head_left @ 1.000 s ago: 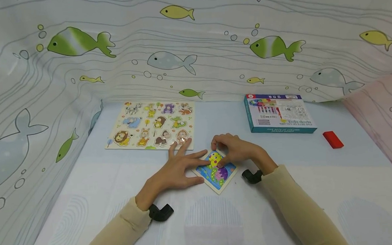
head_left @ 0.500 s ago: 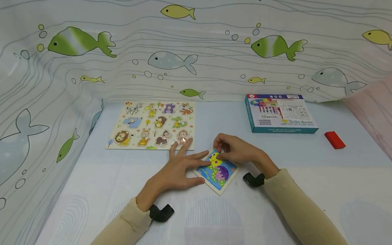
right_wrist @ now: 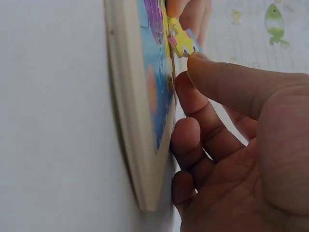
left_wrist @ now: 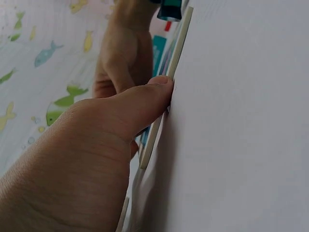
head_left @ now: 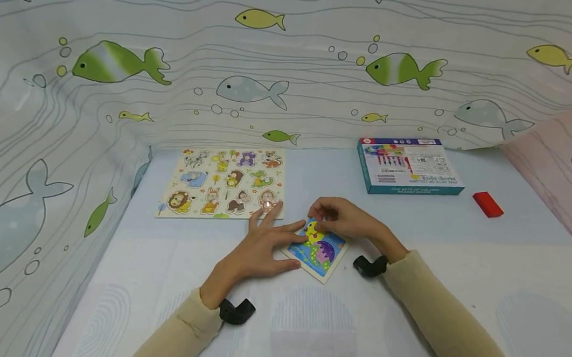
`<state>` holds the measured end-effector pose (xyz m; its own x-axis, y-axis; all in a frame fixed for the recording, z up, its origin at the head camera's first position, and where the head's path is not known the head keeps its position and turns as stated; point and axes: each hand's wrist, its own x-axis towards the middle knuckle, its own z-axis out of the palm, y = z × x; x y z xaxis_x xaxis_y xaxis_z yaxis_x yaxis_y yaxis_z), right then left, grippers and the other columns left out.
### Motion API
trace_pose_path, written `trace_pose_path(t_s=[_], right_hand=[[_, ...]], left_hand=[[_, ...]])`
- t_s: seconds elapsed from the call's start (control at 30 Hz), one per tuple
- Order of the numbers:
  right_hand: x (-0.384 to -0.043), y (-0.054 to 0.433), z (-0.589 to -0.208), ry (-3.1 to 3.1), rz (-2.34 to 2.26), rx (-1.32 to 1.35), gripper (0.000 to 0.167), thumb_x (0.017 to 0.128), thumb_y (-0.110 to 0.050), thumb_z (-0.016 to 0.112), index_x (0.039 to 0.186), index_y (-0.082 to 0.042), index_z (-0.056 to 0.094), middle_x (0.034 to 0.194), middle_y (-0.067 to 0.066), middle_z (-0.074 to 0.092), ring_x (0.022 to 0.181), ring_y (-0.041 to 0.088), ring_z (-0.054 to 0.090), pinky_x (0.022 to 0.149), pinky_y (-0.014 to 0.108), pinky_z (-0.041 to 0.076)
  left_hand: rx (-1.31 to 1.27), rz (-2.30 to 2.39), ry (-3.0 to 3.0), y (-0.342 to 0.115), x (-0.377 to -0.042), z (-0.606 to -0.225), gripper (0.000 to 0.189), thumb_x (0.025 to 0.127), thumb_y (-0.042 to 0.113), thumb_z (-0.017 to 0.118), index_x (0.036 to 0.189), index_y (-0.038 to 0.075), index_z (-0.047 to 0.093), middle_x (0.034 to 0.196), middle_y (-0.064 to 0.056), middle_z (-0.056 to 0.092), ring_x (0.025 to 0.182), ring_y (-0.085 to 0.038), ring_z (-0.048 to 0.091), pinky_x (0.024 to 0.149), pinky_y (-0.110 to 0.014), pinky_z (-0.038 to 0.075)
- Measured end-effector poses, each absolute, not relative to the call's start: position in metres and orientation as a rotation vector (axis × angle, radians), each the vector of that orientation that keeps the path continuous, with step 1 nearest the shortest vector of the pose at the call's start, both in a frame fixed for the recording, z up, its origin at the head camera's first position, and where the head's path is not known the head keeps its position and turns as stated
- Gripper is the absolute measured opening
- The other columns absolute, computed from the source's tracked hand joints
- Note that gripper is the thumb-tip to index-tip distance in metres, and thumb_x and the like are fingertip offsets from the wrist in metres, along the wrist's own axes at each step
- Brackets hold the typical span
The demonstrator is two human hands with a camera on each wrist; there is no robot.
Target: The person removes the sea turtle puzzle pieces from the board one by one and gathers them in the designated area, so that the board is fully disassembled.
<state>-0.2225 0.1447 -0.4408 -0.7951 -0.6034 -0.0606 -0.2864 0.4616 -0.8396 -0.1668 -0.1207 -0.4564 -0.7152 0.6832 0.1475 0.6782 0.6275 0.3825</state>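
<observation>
The right hand (head_left: 346,218), thumb and finger pinching a tilted yellow jigsaw piece (right_wrist: 182,41), is apparently working it in or out of the jigsaw board (head_left: 318,256) on the table (head_left: 313,328), which the spread, non-gripping left hand (head_left: 260,250) is touching, probably steadying, with careful alignment likely being needed next.

Right hand (head_left: 345,218): thumb (right_wrist: 227,79) sits closer to the puzzle board's (head_left: 323,279) far corner than a second ago.
Yellow piece (right_wrist: 182,42): flat before, now tilted up.

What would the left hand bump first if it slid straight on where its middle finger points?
Probably the right hand: its curled fingers are just ahead, near the small puzzle, though heights are hard to judge.
</observation>
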Motion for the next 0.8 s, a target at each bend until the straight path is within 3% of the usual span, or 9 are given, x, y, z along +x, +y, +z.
trace_pose_path(t_s=[0.23,0.4,0.6,0.8], right_hand=[[-0.228,0.147,-0.439,2.341,-1.366,-0.704,0.017,0.096,-0.008,0.068,0.112,-0.013,0.071,0.096,0.007,0.066,0.087,0.022,0.058,0.077,0.024,0.049],[-0.243,0.15,-0.433,2.392,-1.391,-0.657,0.02,0.097,-0.008,0.067,0.117,-0.011,0.071,0.095,0.01,0.066,0.081,0.022,0.055,0.069,0.023,0.047],[-0.269,0.151,-0.431,2.553,-1.254,-0.628,0.021,0.097,-0.009,0.066,0.117,-0.009,0.072,0.094,0.009,0.068,0.08,0.02,0.054,0.069,0.024,0.045],[-0.283,0.151,-0.43,2.652,-1.076,-0.625,0.033,0.094,-0.016,0.071,0.127,-0.009,0.068,0.108,0.012,0.069,0.086,0.022,0.056,0.075,0.03,0.047]], left_hand=[[1.207,0.643,2.834,-0.121,-0.167,-0.455,0.053,0.089,0.062,0.067,0.136,0.037,0.065,0.155,0.014,0.049,0.158,-0.04,0.016,0.118,-0.071,0.007],[1.221,0.654,2.848,-0.12,-0.167,-0.455,0.052,0.088,0.062,0.068,0.132,0.036,0.067,0.154,0.011,0.052,0.155,-0.039,0.024,0.118,-0.07,0.009],[1.232,0.72,2.855,-0.12,-0.165,-0.454,0.049,0.084,0.058,0.074,0.126,0.034,0.07,0.148,0.006,0.058,0.152,-0.038,0.03,0.116,-0.07,0.013],[1.23,0.731,2.851,-0.12,-0.164,-0.455,0.049,0.083,0.06,0.073,0.126,0.035,0.07,0.153,0.007,0.053,0.152,-0.037,0.028,0.116,-0.069,0.013]])
